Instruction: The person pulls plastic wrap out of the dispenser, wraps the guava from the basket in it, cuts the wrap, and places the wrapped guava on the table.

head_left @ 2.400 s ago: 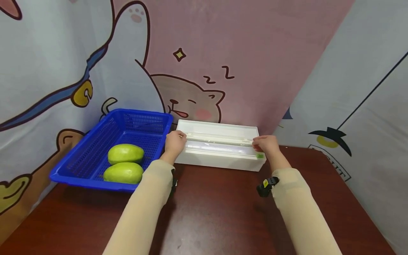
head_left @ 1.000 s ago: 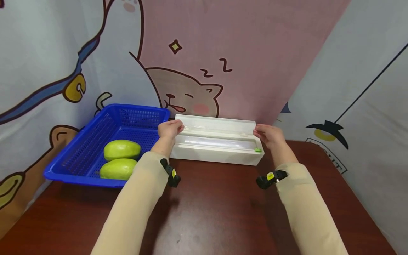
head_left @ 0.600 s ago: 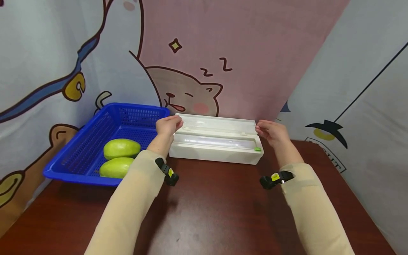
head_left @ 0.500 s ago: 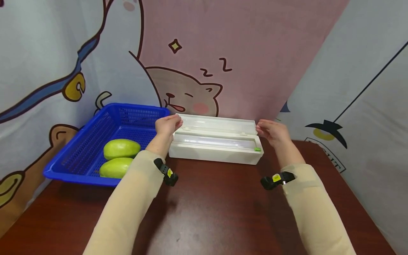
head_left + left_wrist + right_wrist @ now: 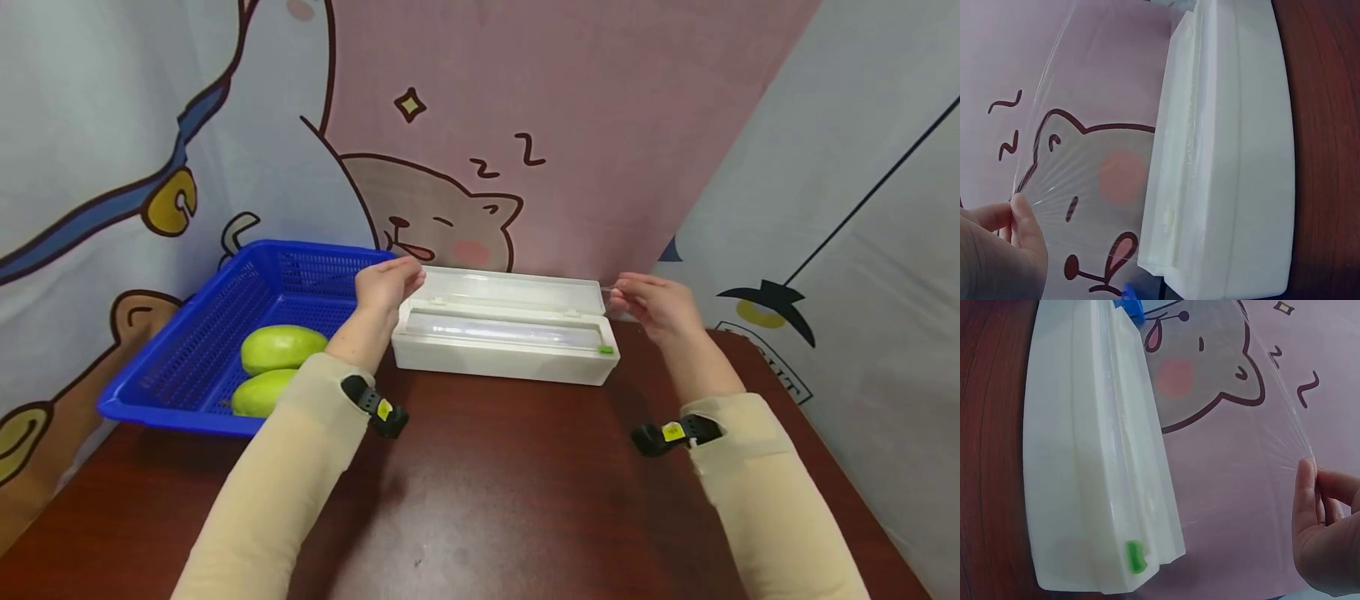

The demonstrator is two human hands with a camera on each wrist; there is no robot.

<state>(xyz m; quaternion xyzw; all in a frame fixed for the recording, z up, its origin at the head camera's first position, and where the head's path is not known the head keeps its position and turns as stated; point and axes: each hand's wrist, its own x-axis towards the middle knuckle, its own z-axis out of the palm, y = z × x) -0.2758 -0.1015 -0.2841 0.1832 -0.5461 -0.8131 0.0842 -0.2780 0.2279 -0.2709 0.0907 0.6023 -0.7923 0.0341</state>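
Clear film (image 5: 1085, 162) below printed Zs (image 5: 530, 152)

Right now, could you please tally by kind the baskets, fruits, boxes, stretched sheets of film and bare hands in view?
Blue basket: 1
Green fruits: 2, both in the basket
White box: 1
Sheet of film: 1, pinched by both hands
Left hand and right hand: 2
Total: 7
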